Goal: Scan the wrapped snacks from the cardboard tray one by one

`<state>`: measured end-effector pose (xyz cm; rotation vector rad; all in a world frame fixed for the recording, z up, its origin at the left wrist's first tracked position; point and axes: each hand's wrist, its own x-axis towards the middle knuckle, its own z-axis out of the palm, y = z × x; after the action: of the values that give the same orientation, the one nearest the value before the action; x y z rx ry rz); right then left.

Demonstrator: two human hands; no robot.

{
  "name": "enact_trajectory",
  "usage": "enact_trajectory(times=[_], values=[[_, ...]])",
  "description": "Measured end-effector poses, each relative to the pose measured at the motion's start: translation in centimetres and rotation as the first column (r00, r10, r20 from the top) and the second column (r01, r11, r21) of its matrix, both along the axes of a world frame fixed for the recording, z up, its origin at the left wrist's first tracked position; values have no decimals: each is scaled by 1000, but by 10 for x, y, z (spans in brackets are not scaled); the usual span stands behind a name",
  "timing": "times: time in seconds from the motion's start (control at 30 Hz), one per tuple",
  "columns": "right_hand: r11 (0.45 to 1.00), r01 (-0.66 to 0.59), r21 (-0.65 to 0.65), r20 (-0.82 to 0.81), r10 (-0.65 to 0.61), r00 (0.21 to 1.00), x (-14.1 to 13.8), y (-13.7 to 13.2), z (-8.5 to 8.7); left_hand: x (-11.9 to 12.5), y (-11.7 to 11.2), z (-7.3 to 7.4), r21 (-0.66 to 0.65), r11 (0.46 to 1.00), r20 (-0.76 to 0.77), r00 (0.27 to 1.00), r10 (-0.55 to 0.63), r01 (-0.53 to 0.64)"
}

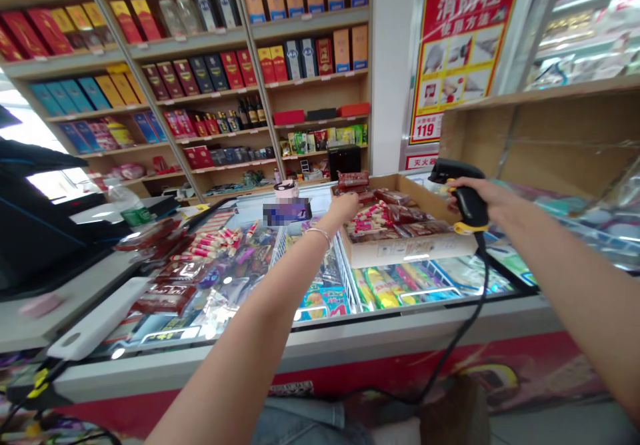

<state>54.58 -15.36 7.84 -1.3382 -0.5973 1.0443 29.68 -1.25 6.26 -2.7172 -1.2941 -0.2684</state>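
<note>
My left hand (344,206) reaches forward into an open cardboard box (400,250) that sits on a glass-topped freezer. Its fingers are closed on a dark red snack packet (353,180) at the box's back left corner. More red packets (395,215) fill the box. My right hand (480,195) is wrapped round the handle of a black barcode scanner (457,177) with a yellow ring, held over the box's right side. The scanner's black cable (473,312) hangs down over the freezer's front edge.
The freezer's glass lid (320,285) bears loose red packets (175,265) and striped sticks on its left half. A black till screen (35,225) stands at far left on a counter. Shelves of boxed goods (200,65) line the back wall. A large cardboard box (550,138) stands at right.
</note>
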Motion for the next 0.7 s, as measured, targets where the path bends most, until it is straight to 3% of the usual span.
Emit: enact_trajectory(times=[0.17, 0.43, 0.53, 0.6, 0.7], values=[[1000, -24, 8, -3, 24, 1000, 5, 3, -1, 30, 11, -17, -111, 993, -35, 999, 40, -44], [1000, 14, 0, -3, -14, 1000, -1, -1, 2, 31, 14, -24, -174, 980, -10, 995, 95, -95], [999, 33, 31, 67, -35, 997, -17, -9, 8, 30, 3, -19, -124, 988, 47, 994, 96, -89], [988, 82, 130, 136, -100, 986, -31, -18, 12, 24, -3, -10, -68, 994, 102, 990, 94, -87], [955, 114, 273, 207, -174, 963, -56, -27, 18, -4, -4, 8, 84, 994, 300, 953, 45, -73]])
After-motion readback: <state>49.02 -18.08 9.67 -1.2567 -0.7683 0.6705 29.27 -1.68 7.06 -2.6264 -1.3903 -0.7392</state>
